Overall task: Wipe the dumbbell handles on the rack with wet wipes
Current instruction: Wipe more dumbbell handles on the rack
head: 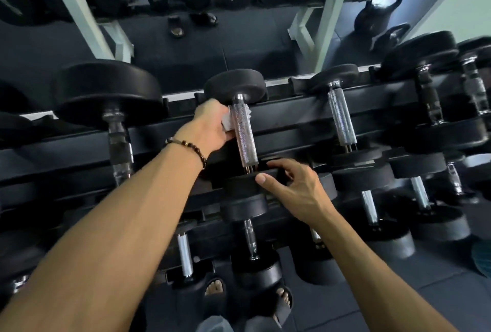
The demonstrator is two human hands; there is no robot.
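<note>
A black rack (279, 116) runs across the scene in tiers, loaded with black dumbbells whose metal handles point toward the viewer. Behind it a mirror (252, 47) shows more dumbbells and two kettlebells (377, 12) on the dark floor at far right.

At the middle of the top tier lies the dumbbell (235, 87) being wiped. Its knurled handle (243, 135) slopes down from the far head to the near head (249, 181).

The left hand (211, 125), a beaded bracelet (188, 146) on its wrist, reaches in from the lower left and grasps a white wipe (228, 121), pressing it against the far end of the handle, just below the far head. The wipe wraps behind the handle and shows a little on its right side.

The right hand (295, 188) comes from the lower right; its thumb and curled fingers clasp the rim of the near head.

At the near edge, two feet in black sandals (279, 302) stand on the floor under the lowest tier.
</note>
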